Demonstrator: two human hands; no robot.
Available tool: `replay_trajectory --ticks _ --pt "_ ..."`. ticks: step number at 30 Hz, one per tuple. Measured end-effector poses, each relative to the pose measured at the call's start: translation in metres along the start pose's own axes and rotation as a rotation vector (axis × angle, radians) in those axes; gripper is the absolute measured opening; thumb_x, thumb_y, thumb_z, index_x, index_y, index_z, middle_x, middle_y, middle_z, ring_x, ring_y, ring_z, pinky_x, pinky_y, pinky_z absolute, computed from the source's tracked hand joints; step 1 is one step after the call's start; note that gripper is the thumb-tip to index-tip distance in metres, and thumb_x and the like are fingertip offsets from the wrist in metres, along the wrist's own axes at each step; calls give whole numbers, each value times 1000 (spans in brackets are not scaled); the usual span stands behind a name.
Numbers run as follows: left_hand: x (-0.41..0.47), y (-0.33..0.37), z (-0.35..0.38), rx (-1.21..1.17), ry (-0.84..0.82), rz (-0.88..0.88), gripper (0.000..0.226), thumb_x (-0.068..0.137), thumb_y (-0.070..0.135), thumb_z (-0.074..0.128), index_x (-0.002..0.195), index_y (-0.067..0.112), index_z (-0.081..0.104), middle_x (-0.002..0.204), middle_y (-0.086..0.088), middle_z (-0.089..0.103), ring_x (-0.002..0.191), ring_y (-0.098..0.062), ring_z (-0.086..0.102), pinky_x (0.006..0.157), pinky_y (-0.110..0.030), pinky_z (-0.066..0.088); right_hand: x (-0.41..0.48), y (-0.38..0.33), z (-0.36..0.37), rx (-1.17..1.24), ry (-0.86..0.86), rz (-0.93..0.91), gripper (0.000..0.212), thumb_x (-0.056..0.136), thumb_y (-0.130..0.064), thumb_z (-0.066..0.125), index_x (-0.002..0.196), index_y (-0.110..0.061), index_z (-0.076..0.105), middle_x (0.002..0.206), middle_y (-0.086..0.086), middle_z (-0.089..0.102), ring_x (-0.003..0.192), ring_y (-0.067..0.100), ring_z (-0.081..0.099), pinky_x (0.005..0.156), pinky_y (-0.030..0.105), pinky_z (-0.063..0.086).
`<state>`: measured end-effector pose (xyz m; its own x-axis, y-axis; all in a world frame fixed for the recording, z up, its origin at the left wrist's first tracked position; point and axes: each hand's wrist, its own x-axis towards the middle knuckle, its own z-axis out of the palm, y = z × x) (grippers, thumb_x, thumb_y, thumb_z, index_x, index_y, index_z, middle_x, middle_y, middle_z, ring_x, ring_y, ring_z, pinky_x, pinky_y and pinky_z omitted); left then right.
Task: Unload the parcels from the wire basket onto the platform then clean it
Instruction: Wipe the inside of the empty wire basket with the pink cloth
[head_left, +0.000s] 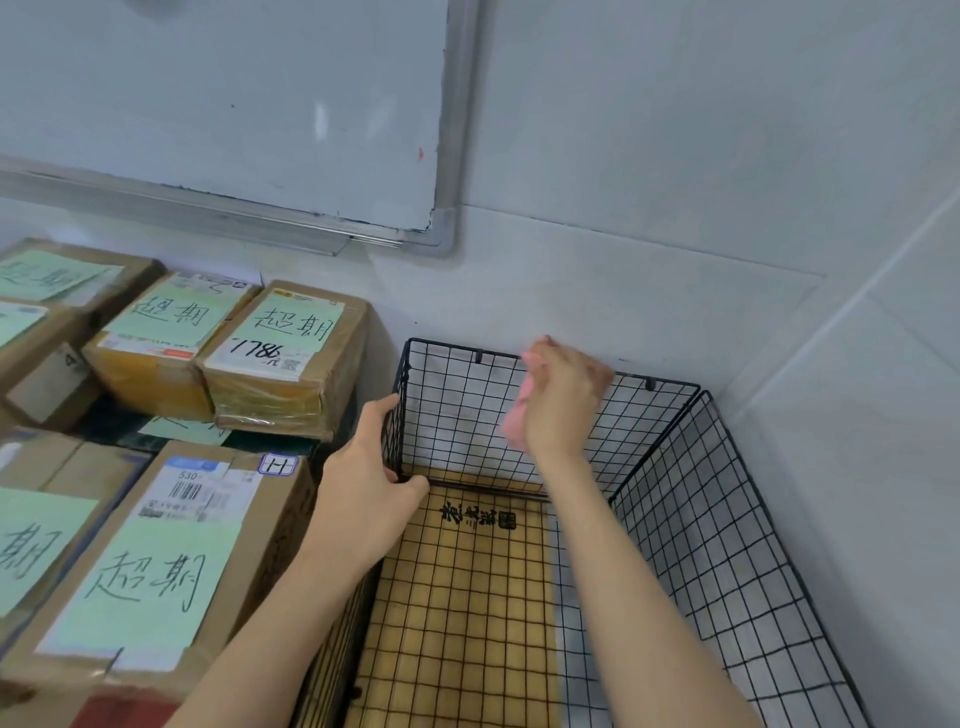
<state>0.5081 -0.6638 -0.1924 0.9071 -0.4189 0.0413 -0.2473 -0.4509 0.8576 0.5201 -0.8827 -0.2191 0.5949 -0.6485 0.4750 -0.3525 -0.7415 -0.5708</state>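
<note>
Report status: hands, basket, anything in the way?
Left hand grips wire basket, left wall. Right hand holds pink cloth at far wall. Basket unloaded; parcels stacked at left. Nothing in the way.

- pink cloth (515, 423) is all motion blur, mostly tucked behind the right hand (566, 400)
- wire basket (727, 525): near end chopped by bottom edge
- parcels (275, 525): leftmost ones cut off, fine print on the labels (200, 493) too tiny to read
- whiteboard (234, 104) runs off top & left
</note>
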Motion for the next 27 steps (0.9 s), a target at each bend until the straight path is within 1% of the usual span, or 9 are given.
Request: replay_trajectory --ticks 4,7,9,10,13,17,20,23,27 --pt "0 2 -4 -15 20 -4 72 84 3 67 142 34 38 79 19 50 74 -11 63 54 -5 43 -15 -44 27 80 -41 -28 34 97 -2 50 118 -20 69 130 2 64 118 19 60 96 23 40" --pt "-1 2 -5 -47 17 -12 68 86 3 65 141 33 40 80 19 51 74 -11 63 54 -4 43 -11 -24 -2 32 -139 -134 31 98 -13 50 124 -21 67 131 4 63 108 24 66 88 41 57" --pt "-2 3 -4 -64 26 -15 68 87 4 65 142 35 40 78 18 49 77 -15 64 54 -3 42 -5 3 -29 -21 -129 -128 39 95 -27 42 126 -20 66 134 5 61 105 27 68 85 45 59" --pt "-2 3 -4 -70 25 -13 68 88 4 64 143 34 40 79 18 48 76 -15 64 54 -2 42 -3 18 -41 -42 -112 -90 42 94 -30 40 126 -19 65 136 5 60 108 26 66 91 43 56" --pt "-1 3 -3 -84 24 -8 68 88 3 64 143 32 38 82 21 47 73 -10 61 56 0 40 2 42 -53 -62 -18 59 33 100 -19 47 128 -18 65 141 4 56 118 24 61 98 30 44" --pt "1 0 -1 -68 24 -9 72 85 4 68 144 31 37 82 16 55 71 -18 65 55 -3 43 -5 6 -13 115 119 152 24 96 -2 53 107 -9 72 124 12 62 118 27 55 97 29 44" --pt "0 0 -2 -44 24 -3 72 85 5 68 144 31 36 82 17 53 71 -11 62 55 0 40 -18 -25 13 196 -17 29 23 97 -9 56 114 -14 72 130 5 62 120 20 56 106 33 42" --pt "-1 3 -5 -42 15 5 69 87 5 67 144 30 37 81 19 49 71 -6 59 56 1 40 -12 -20 -5 109 -153 -91 31 99 -18 53 127 -21 66 140 3 57 118 22 60 101 37 49" --pt "-2 6 -5 -52 27 6 67 88 6 67 143 31 38 80 19 48 71 -4 57 56 1 39 1 34 -58 -111 -168 -17 38 100 -14 48 136 -19 57 147 4 50 122 27 58 99 41 49"
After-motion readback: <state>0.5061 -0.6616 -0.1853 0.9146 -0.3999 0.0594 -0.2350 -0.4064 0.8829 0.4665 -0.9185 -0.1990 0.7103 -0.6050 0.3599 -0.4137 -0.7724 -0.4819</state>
